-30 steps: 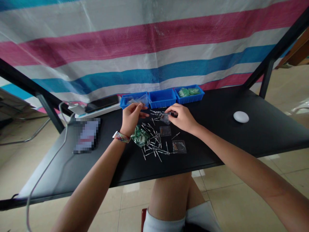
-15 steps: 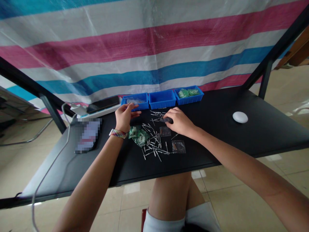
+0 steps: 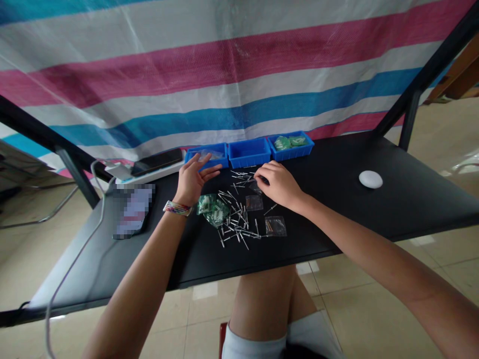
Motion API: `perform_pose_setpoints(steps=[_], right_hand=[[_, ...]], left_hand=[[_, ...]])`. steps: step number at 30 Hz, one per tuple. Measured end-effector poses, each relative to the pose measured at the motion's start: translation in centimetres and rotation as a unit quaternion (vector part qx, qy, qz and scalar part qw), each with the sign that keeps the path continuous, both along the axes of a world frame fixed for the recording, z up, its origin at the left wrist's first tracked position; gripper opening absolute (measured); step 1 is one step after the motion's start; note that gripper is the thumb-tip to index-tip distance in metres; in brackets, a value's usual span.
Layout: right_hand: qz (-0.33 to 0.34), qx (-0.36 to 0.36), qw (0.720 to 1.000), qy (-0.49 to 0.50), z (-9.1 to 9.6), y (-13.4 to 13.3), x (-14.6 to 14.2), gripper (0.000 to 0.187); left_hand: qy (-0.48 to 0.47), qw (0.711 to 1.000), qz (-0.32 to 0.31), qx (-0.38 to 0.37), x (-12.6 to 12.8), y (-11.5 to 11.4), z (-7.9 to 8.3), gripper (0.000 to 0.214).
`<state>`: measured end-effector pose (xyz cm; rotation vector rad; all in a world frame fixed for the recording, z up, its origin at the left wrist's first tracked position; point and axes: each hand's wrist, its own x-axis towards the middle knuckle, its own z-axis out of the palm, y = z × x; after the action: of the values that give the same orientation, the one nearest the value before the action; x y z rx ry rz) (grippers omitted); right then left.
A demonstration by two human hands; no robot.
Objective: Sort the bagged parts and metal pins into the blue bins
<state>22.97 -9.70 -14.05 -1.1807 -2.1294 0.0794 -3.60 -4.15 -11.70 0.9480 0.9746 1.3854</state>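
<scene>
My left hand hovers with its fingers spread in front of the left blue bin, holding nothing. My right hand is curled, thumb and forefinger together, over a small clear bag and the back group of metal rivets. What its fingertips grip, if anything, is hidden. More loose pop rivets lie scattered toward the front. Beside them sit green-printed bags with pale pieces inside. Two clear bags, a farther one and a nearer one, each hold small copper-coloured pins.
A middle blue bin and a right blue bin holding green bags stand at the back. A phone rests on a power strip. A blurred-out item lies left, a white mouse right. A cable crosses the left side.
My left hand's fingers have spread wider. My right hand has lifted slightly and shifted a little to the right over the small bag.
</scene>
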Motion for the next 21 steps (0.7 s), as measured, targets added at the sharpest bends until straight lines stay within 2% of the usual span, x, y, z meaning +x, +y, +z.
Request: perform_pose_setpoints(steps=[3, 5, 9, 12, 14, 17, 19, 21], right_hand=[[0.004, 0.002, 1.0, 0.023, 0.3, -0.1, 0.0, 0.016], [0.004, 0.005, 0.999, 0.036, 0.5, -0.1, 0.1, 0.016], [-0.008, 0.001, 0.996, 0.089, 0.9, -0.2, 0.3, 0.016], [-0.004, -0.036, 0.983, 0.178, 1.1, 0.0, 0.4, 0.014], [0.012, -0.086, 0.963, 0.255, 1.1, 0.2, 0.3, 0.015], [0.056, -0.193, 0.91, 0.362, 0.9, 0.5, 0.1, 0.023], [0.081, -0.249, 0.873, 0.411, 0.8, 0.6, -0.1, 0.029], [0.094, -0.281, 0.849, 0.438, 0.7, 0.6, -0.2, 0.033]], left_hand=[[0.002, 1.0, -0.022, 0.011, -0.2, 0.0, 0.1, 0.061], [0.016, 0.999, -0.023, 0.021, -0.3, -0.1, 0.1, 0.064], [0.1, 0.993, -0.032, 0.059, -0.2, -0.5, 0.1, 0.042], [0.18, 0.977, -0.058, 0.1, 0.5, -1.1, 0.0, 0.028], [0.213, 0.966, -0.088, 0.117, 1.2, -1.6, 0.0, 0.028], [0.24, 0.951, -0.145, 0.131, 2.5, -2.8, 0.0, 0.036], [0.253, 0.941, -0.179, 0.136, 3.3, -3.5, 0.0, 0.036], [0.253, 0.934, -0.207, 0.144, 4.0, -4.2, 0.0, 0.032]])
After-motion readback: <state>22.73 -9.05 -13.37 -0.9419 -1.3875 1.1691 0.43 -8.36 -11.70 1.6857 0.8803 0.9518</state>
